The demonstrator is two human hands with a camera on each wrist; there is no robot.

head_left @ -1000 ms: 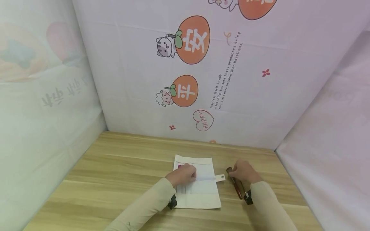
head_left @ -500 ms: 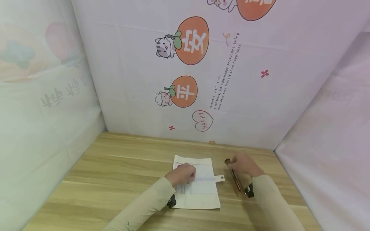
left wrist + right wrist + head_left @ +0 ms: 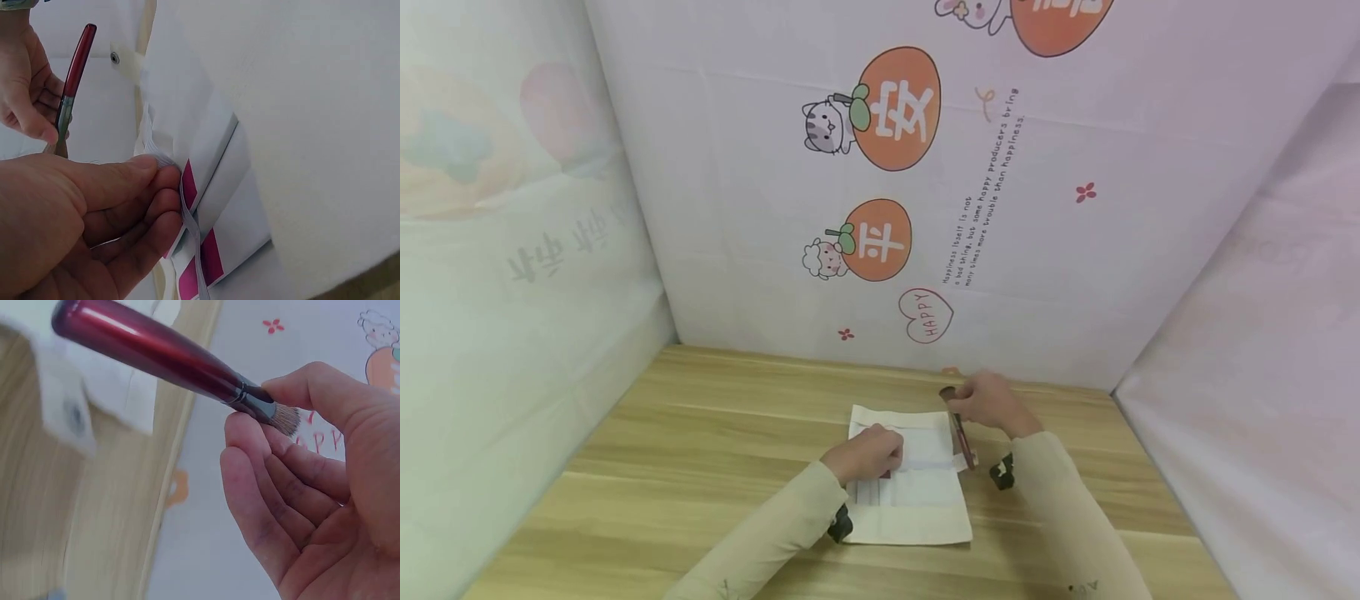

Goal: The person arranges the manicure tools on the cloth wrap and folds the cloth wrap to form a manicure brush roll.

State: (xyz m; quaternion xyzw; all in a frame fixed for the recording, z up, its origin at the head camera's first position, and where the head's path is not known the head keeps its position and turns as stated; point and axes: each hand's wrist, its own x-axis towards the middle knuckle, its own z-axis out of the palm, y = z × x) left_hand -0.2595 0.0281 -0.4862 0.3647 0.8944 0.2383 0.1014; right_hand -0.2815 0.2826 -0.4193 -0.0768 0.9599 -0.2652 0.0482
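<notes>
An unfolded off-white fabric case (image 3: 917,525) lies on the table. My left hand (image 3: 863,454) rests over its left half. Between thumb and curled fingers it pinches a pale elastic band (image 3: 195,240) of the case, clearest in the left wrist view. Flat white strips with magenta ends (image 3: 212,253) lie by this band. A small dark red bit (image 3: 886,474) shows below the left fingers. My right hand (image 3: 991,404) holds a makeup brush (image 3: 150,350) by its dark ferrule, near the bristles. Its glossy red handle points away from the palm, above the case's right edge.
A snap tab (image 3: 119,59) sticks out from the case's right side. Behind the wooden table (image 3: 737,417) rises a printed white cloth wall (image 3: 760,250). More white cloth hangs on the left (image 3: 550,333) and right (image 3: 1240,375).
My right hand has lifted the makeup brush off the table at the right and carried it left and back to the case's right edge. The left hand stays nearly in place.
</notes>
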